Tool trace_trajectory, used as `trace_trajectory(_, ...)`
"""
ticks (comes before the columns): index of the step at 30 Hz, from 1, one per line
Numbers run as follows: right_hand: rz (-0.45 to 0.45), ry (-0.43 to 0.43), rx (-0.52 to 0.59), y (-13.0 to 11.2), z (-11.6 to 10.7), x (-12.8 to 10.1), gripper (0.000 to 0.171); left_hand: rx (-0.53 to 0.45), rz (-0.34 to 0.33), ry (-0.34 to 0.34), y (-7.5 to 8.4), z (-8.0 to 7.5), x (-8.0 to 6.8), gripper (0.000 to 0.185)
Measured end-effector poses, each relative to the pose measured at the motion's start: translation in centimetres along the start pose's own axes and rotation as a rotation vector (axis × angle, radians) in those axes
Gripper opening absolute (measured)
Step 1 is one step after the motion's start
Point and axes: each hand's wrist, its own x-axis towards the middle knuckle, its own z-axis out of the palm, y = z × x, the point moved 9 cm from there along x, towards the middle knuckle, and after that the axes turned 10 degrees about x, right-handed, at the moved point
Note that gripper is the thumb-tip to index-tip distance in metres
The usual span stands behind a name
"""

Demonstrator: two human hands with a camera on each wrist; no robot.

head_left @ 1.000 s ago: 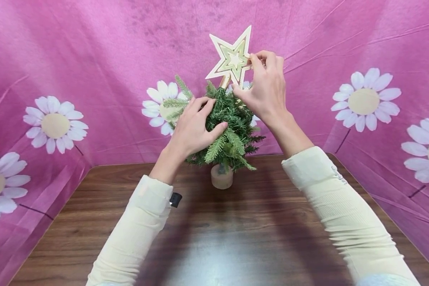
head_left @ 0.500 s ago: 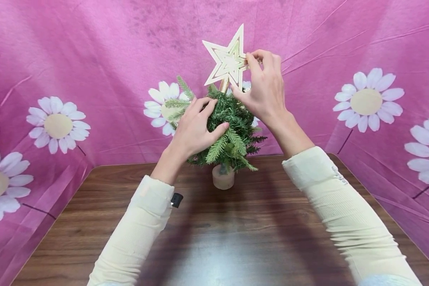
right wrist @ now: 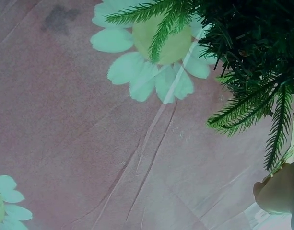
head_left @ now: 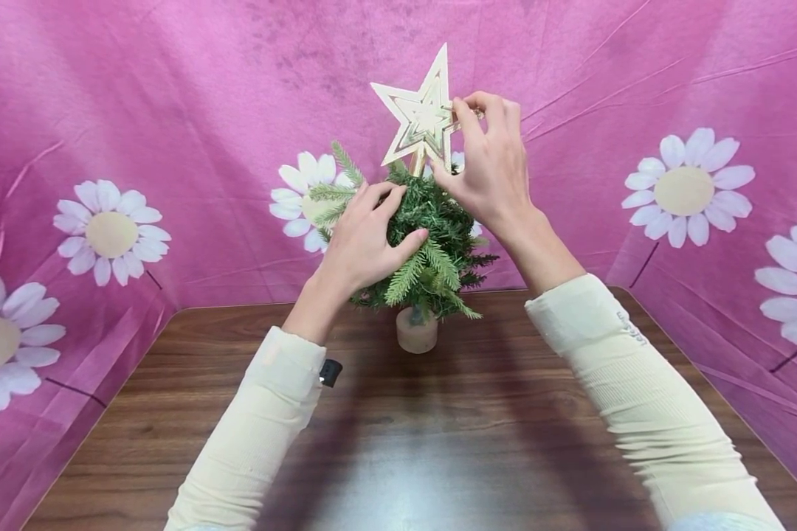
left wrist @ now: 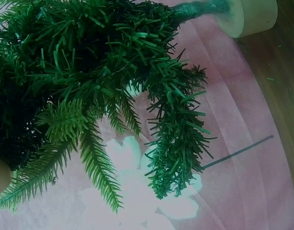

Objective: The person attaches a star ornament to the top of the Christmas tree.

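A small artificial Christmas tree (head_left: 438,214) stands upright on a round pale base (head_left: 417,335) in the head view. My left hand (head_left: 365,240) grips its upper left side, thumb across the front; some fingertips are lost among the needles. At the treetop, a gold star topper (head_left: 427,118) leans slightly left, its stem down in the upper branches. My right hand (head_left: 494,158) pinches the star's right side. In the left wrist view the tree (left wrist: 103,52) fills the upper left, with a fingertip at the edge. The right wrist view catches only a sliver of the star (right wrist: 293,139).
A dark wooden table (head_left: 412,442) carries the tree near its back edge. Pink cloth (head_left: 226,110) printed with white daisies hangs behind and on both sides. A small black object (head_left: 330,372) shows beside the left sleeve cuff.
The star has turned and shifted a little left and its stem sits slightly lower, the right hand following it. My left hand has stayed in place on the tree.
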Motion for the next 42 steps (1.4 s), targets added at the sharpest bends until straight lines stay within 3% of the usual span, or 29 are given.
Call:
trace_trajectory(11, -0.046, -0.034, -0.024, -0.7, 0.4, 0.3, 0.071, 0.009, -0.023, -0.021, -0.2, 0.1, 0.0, 0.073)
trace_trajectory(21, -0.076, -0.061, -0.049, -1.2, 0.4, 0.7, 0.063, 0.013, -0.017, -0.018, 0.1, 0.3, 0.2, 0.074)
trace_trajectory(42, -0.132, -0.154, -0.062, -1.8, 1.4, 1.7, 0.061, 0.021, -0.009, -0.019, -0.3, 0.3, 0.4, 0.074)
